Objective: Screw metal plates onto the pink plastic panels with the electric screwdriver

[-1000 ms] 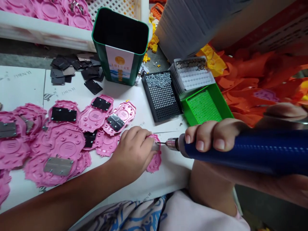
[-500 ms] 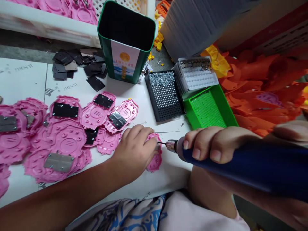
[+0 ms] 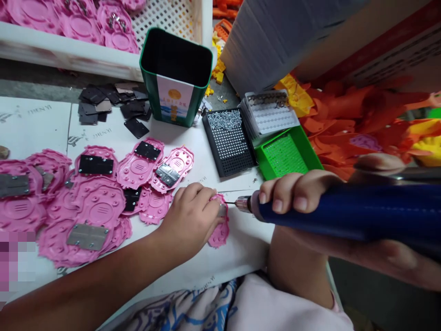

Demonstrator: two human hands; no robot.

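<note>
Tabletop margin (image 3: 244, 248) beside lap (image 3: 275, 303), pink casing (image 3: 219, 233) in left grip (image 3: 193, 216), screwdriver (image 3: 344, 214) in right grip (image 3: 305, 191).

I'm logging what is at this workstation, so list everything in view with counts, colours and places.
Electric screwdriver: one, blue, in the right hand
Held part: one, pink, under the left hand's fingers
Pink parts: many, left side of table
Loose plates: many, mostly black, beside the container
Container: one, green with white label, behind the plates
Black tray: one, centre
Screws: many, silver, in that tray
Clear tray: at least one, beside it
Green tray: one, in front of the clear one
Crate: one, white, upper left
Orange parts: many, right
Yellow parts: several, behind the trays
Table: one, white
Left hand: one, on held part
Right hand: one, gripping screwdriver
</note>
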